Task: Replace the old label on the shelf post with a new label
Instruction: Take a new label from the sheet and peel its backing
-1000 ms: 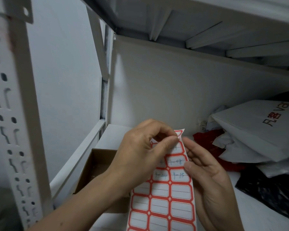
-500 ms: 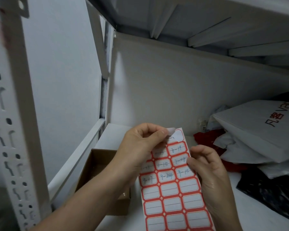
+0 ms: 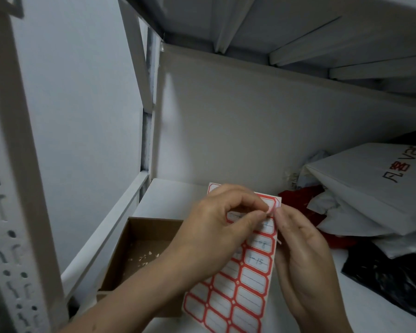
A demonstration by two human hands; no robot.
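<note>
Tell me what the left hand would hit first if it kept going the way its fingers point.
The left hand, pinching a label at the top corner of the label sheet, points rightward. It would meet the right hand's fingertips almost at once; they look nearly touching, though depth is unclear.

The shelf post (image 3: 22, 188) stands at the front left corner of the shelf (image 3: 173, 195), and the box (image 3: 139, 241) sits on the shelf along its left edge, near the front. The label sheet (image 3: 240, 284) is held over the front middle, just right of the box, between the left hand (image 3: 216, 231) and the right hand (image 3: 303, 255). A pile of bags (image 3: 370, 188) lies on the right side, reaching towards the back.
</note>
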